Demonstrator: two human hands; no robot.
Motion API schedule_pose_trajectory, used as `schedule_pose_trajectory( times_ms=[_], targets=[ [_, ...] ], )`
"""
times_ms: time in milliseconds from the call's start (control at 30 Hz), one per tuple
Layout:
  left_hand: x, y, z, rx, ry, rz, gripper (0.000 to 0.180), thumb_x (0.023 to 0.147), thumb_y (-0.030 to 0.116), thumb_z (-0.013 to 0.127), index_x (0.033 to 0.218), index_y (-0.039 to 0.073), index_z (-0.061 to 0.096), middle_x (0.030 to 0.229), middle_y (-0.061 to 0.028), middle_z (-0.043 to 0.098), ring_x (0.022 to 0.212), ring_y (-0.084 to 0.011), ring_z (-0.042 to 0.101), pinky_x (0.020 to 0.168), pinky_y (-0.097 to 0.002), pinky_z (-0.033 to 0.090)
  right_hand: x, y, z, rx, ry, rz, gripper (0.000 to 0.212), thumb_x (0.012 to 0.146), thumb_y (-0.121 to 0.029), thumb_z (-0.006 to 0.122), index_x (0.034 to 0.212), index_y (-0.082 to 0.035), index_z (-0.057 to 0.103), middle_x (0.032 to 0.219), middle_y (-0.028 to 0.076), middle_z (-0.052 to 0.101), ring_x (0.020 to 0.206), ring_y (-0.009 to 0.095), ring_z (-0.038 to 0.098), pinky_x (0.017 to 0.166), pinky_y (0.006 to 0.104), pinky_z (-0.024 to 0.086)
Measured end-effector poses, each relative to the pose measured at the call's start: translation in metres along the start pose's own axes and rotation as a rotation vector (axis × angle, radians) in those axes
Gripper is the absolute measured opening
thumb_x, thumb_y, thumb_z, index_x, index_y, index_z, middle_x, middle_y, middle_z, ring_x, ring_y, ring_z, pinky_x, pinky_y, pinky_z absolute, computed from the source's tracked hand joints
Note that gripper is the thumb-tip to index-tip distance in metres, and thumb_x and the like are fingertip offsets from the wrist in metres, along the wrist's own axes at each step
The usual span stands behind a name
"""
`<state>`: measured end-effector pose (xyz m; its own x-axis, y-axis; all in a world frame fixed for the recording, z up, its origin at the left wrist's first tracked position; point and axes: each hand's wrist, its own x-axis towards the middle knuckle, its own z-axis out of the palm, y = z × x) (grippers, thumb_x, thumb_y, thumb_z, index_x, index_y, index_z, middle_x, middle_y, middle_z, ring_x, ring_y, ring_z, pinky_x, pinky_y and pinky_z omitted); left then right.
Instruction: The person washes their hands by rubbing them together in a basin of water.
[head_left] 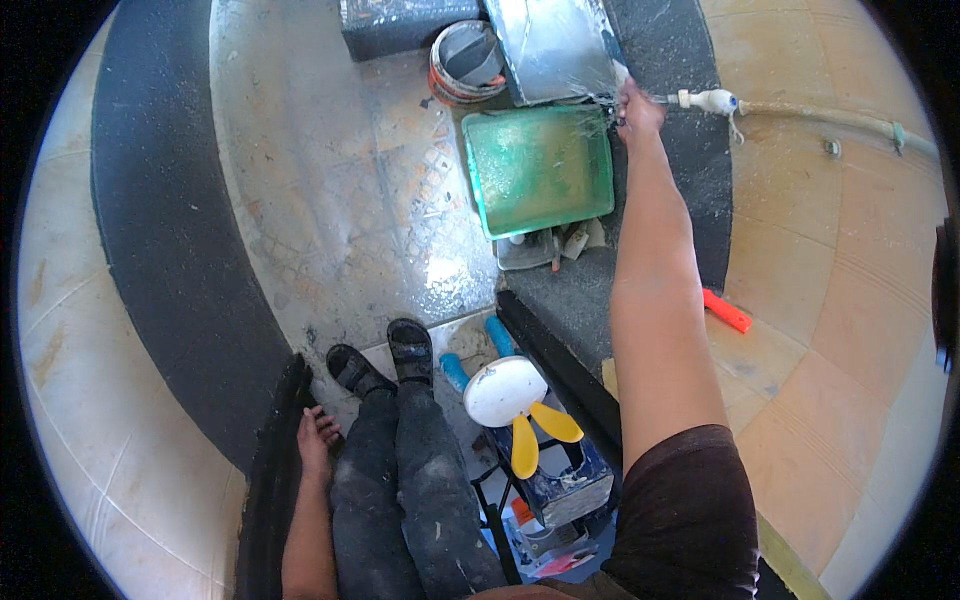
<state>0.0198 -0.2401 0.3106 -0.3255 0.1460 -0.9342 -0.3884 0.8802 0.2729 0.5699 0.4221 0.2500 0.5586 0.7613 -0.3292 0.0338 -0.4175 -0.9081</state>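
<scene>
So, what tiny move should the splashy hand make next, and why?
Perhaps draw the right hand back over the tub: water is spraying beside the hand, where tub and tray meet, so some could miss the tub.

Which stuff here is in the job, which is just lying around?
Likely in the job:
right hand, in the spray
tap, beside it
green tub, at the splash

Apparently lying about:
bucket
orange handle
white oval with yellow flaps
</scene>
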Motion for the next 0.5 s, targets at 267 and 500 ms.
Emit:
schedule_pose_trajectory(
  times_ms=[267, 500],
  targets=[
    [-0.022, 0.009, 0.039, 0.001, -0.05, 0.031, 0.058, 0.107, 0.056, 0.046, 0.133, 0.006, 0.059, 0.105, -0.0068, 0.067, 0.085, -0.015, 0.066, 0.076, -0.0295, 0.052, 0.016, -0.009, -0.024, -0.501, 0.001, -0.428, 0.027, 0.086, -0.022, 0.073, 0.074, -0.001, 0.062, 0.074, 0.009, 0.066, 0.065, 0.021, 0.057, 0.062, 0.0431, 0.045],
    [-0.057, 0.04, 0.07, 0.017, -0.114, 0.143, 0.051, 0.107, 0.048, 0.053, 0.134, 0.005, 0.057, 0.108, -0.008, 0.067, 0.092, -0.0162, 0.067, 0.076, -0.029, 0.053, -0.054, -0.035, -0.005, -0.73, -0.182, -0.673, 0.039, 0.089, -0.027, 0.068, 0.066, 0.004, 0.061, 0.066, 0.019, 0.065, 0.064, 0.031, 0.061, 0.068, 0.0474, 0.051]
  ],
)
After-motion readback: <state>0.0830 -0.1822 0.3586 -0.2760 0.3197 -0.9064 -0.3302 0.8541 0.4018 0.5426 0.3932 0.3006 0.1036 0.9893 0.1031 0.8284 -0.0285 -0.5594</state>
